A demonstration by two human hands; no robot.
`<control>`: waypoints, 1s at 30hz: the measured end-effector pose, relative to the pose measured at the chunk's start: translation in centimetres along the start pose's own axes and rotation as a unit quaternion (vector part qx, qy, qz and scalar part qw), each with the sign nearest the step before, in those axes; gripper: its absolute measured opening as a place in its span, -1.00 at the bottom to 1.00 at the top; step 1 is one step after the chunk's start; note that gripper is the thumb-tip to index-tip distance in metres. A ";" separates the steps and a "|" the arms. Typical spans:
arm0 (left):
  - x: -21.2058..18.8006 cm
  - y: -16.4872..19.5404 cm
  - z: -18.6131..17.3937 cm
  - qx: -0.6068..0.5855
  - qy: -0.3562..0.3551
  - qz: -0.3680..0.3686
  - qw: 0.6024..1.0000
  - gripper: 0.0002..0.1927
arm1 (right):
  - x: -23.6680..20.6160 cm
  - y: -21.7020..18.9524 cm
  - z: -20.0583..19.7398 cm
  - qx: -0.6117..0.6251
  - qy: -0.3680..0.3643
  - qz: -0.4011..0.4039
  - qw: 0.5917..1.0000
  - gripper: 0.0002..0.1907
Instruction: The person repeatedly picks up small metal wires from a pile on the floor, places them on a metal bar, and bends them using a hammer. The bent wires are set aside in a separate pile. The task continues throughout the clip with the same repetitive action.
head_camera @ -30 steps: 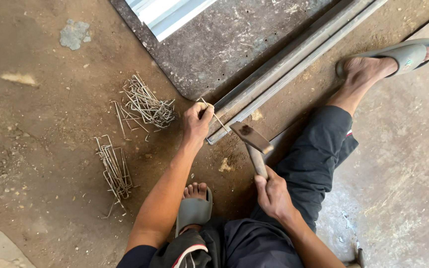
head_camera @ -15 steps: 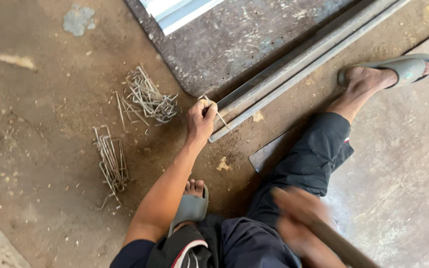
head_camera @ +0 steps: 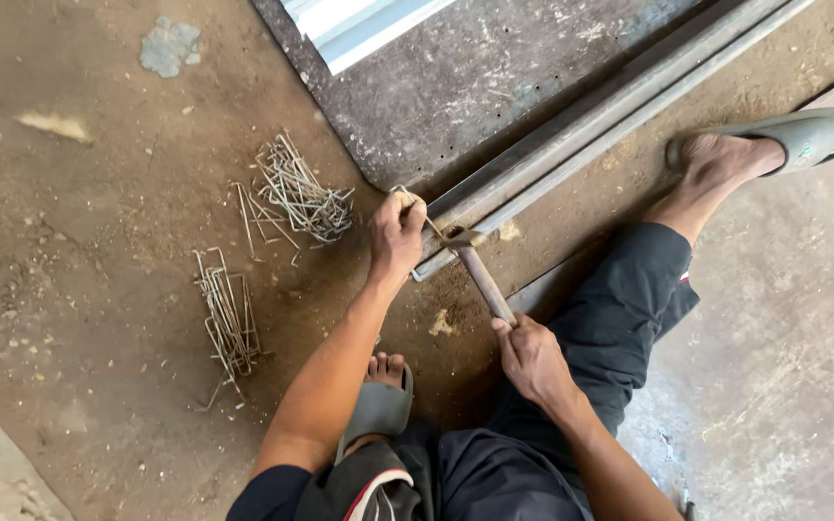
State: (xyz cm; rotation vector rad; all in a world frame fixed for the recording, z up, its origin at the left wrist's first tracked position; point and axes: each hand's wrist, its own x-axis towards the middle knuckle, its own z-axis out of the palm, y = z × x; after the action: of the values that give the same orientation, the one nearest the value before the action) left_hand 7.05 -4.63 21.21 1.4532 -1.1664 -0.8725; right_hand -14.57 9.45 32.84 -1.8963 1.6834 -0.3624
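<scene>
My left hand (head_camera: 396, 234) grips a thin bent wire piece (head_camera: 427, 220) and holds it against the end of a long steel bar (head_camera: 591, 116) that lies diagonally on the ground. My right hand (head_camera: 531, 359) is closed around the wooden handle of a hammer (head_camera: 480, 270), whose head rests on the wire at the bar's end. I sit on the dirt floor with my legs in dark trousers spread to either side.
Two heaps of bent wire pieces lie left of my left hand: a tangled heap (head_camera: 301, 198) and a straighter bundle (head_camera: 227, 318). A dark metal plate (head_camera: 494, 68) and a corrugated sheet (head_camera: 359, 24) lie beyond the bar. My feet wear grey sandals (head_camera: 793, 135).
My right hand swung the hammer up and back, then brought it down onto the wire at the bar's end. My left hand kept holding the wire in place.
</scene>
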 end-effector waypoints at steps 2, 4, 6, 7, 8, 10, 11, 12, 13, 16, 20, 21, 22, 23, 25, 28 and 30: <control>0.0 0.2 -0.3 -0.015 0.011 0.046 0.999 -0.82 | 0.1 0.0 0.3 0.045 0.043 -0.027 0.998 -0.65; -0.3 0.4 -0.4 -0.010 0.014 0.041 0.999 -0.81 | -0.2 0.0 0.4 0.085 0.056 -0.028 0.994 -0.68; -0.3 0.7 -0.4 0.008 0.011 0.012 1.000 -0.81 | -0.4 0.0 0.2 0.115 0.064 -0.017 0.991 -0.71; -0.3 0.8 -0.3 0.009 0.023 0.044 0.999 -0.82 | -0.4 0.0 0.1 0.069 0.046 -0.018 0.996 -0.69; -0.3 1.0 -0.3 0.010 0.032 0.077 0.996 -0.82 | -0.3 0.0 0.1 0.022 0.030 -0.016 0.999 -0.68; -0.1 1.2 -0.2 0.016 0.035 0.101 0.994 -0.82 | 0.2 0.0 -0.1 -0.001 0.039 -0.036 0.999 -0.66; 0.0 1.4 -0.1 0.023 0.029 0.084 0.996 -0.81 | 0.5 -0.1 -0.2 0.023 0.058 -0.055 0.997 -0.66; -0.1 1.5 -0.1 0.032 0.023 0.060 0.997 -0.81 | 0.5 -0.2 -0.3 0.047 0.069 -0.071 0.994 -0.66; -0.1 1.7 -0.1 0.035 0.008 0.038 0.999 -0.83 | 0.6 -0.3 -0.4 0.040 0.064 -0.068 0.995 -0.67; -0.2 2.5 -0.2 0.033 0.005 0.036 0.999 -0.87 | 0.6 -0.5 -0.8 0.020 0.033 -0.054 0.998 -0.66; -0.3 3.5 -0.3 0.018 0.026 0.119 0.992 -0.89 | 0.9 0.1 -0.6 0.051 0.075 -0.095 0.991 -0.67; -0.4 3.6 -0.3 0.020 0.020 0.104 0.994 -0.90 | 1.0 0.5 -0.3 0.071 0.098 -0.124 0.985 -0.69; -0.5 3.7 -0.3 0.025 0.021 0.094 0.995 -0.90 | 1.2 0.9 0.0 0.035 0.071 -0.112 0.991 -0.66; -0.7 3.6 -0.3 0.029 0.021 0.096 0.995 -0.90 | 1.4 1.5 0.4 -0.003 0.054 -0.104 0.993 -0.61; -0.7 3.2 -0.5 -0.056 -0.003 0.101 0.993 -0.89 | 1.3 2.8 1.1 0.032 0.048 -0.032 0.998 -0.54; -0.8 1.7 -2.0 -0.248 -0.020 0.016 0.968 -0.89 | -0.3 4.9 2.2 0.248 0.003 0.151 0.957 -0.48; 0.3 0.2 -4.5 -0.307 0.023 -0.068 0.949 -0.93 | -1.7 6.2 2.9 0.380 -0.025 0.253 0.889 -0.46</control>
State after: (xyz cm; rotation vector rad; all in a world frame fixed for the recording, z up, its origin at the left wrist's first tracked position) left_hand 11.28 -3.72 22.32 1.0336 -0.6708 -1.1644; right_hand -18.34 11.52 27.20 -0.8568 1.5957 -0.6329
